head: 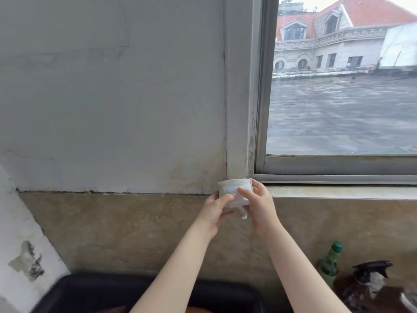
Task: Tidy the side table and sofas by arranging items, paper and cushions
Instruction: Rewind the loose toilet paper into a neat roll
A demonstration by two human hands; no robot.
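Currently gripped by both hands: folded paper (234,190), held at the far wall corner, beside the window sill (338,192). Left hand (214,211) pinching the left edge, right hand (259,199) the right; long axis left-right, fingers curled behind.

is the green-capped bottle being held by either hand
No, the green-capped glass bottle stands untouched at lower right, while the left hand and right hand both hold a folded white paper.
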